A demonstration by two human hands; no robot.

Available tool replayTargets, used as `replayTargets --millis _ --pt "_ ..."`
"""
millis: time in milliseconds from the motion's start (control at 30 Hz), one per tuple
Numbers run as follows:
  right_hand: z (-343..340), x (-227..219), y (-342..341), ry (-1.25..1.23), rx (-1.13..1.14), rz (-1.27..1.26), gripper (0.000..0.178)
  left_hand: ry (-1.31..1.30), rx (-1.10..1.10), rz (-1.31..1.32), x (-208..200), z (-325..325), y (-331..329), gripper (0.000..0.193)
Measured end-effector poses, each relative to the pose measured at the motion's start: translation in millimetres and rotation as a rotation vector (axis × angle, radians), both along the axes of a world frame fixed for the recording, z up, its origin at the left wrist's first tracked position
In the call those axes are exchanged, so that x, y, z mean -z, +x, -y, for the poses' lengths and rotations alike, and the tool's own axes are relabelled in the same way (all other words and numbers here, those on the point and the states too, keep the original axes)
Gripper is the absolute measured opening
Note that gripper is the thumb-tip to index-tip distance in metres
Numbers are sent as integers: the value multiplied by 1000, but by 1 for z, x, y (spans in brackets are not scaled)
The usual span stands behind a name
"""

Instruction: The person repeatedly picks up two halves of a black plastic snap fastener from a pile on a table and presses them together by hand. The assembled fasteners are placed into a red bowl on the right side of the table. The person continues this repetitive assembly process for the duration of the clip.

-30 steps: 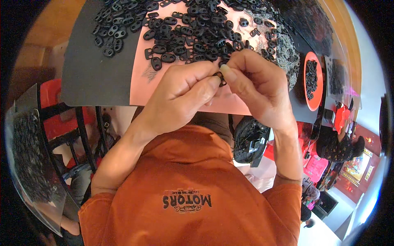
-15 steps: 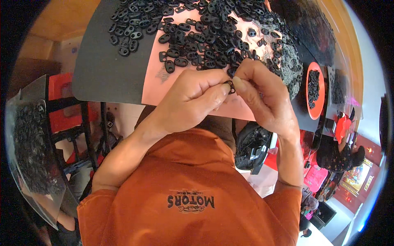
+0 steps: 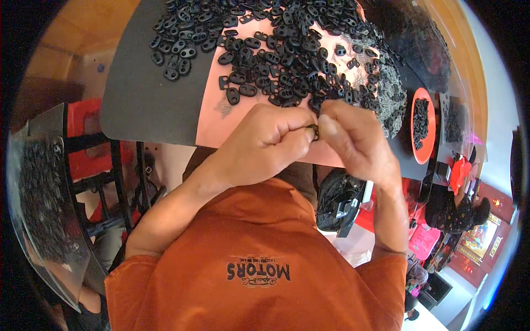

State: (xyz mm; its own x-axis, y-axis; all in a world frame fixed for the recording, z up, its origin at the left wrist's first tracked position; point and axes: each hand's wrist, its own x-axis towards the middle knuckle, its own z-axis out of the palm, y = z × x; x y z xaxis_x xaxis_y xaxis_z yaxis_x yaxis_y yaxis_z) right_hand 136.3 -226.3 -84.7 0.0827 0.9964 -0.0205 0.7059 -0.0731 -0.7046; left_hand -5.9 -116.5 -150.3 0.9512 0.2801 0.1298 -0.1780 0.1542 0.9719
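1. Head view, step in hand: over the near part of the pink sheet (image 3: 212, 127), I judge that I am in the middle of fitting or adjusting one small cord-lock piece (image 3: 313, 131) by fingertip. My left hand (image 3: 270, 140) pinches it between thumb and forefinger. My right hand (image 3: 356, 140) is curled in at its right side, thumb tip right beside it; whether those fingers grip the piece or something smaller, I cannot tell.

2. Head view, next move: I'd say it calls for a steady left pinch and fine, lined-up pressure from my right fingertips, since so small a part could easily slip.

3. Head view, looks: the piece is dark, with a curved edge showing between my fingers; the rest is hidden. The black two-hole cord locks (image 3: 292, 71) are glossy and oval, heaped across the far part of the pink sheet and past its left edge onto the dark grey mat (image 3: 146, 105). Fine silvery springs (image 3: 393, 105) pile at the sheet's right side. Farther right of the sheet, an orange-red dish (image 3: 424, 157) holds small black parts (image 3: 420, 121).
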Motion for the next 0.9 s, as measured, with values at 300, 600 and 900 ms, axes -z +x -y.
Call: replayTargets --millis 300,600,900 --pt "-81 20 27 212 -34 593 20 49 -14 -116 -5 -4 -2 18" --pt "-72 22 54 106 65 754 27 82 15 -78 0 -6 -4 17" --pt "-95 32 36 240 -52 569 19 106 -19 -30 -1 -7 -4 17"
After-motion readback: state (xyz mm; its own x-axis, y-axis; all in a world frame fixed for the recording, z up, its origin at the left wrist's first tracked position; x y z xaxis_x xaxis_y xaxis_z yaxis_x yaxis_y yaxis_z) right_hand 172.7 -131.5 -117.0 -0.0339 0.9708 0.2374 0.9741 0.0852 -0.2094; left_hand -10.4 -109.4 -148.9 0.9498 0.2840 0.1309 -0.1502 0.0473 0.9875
